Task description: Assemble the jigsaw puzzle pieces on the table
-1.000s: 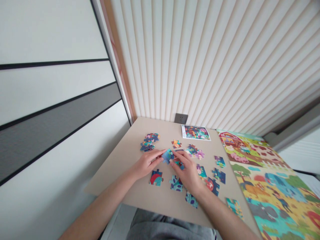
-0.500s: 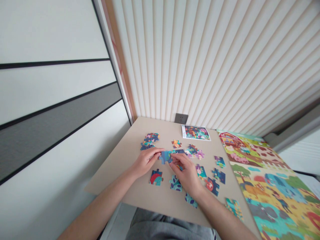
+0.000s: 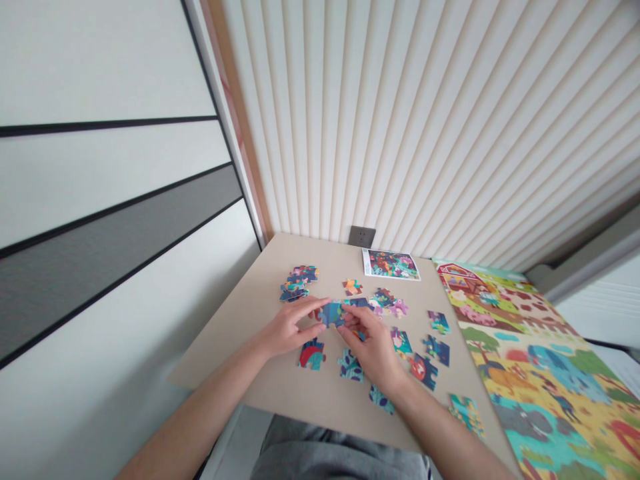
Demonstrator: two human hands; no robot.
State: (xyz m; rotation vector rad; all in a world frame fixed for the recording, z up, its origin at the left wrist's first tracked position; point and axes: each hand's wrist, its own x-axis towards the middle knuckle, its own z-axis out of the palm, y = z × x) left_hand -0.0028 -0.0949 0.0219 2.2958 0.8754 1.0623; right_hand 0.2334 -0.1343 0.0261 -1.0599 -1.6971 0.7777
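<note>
While the bare right hand pinches the right end of a flat, blue, knob-edged jigsaw piece over the beige tabletop, the bare left hand brackets its left end, thumb and fingers parted, grip uncertain; presumably light, stiff, best taken by its edges.

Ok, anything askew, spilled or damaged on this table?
Nothing stands out. Puzzle pieces lie at mixed angles on the table, but I see no spill, and no damage is visible at this size.
</note>
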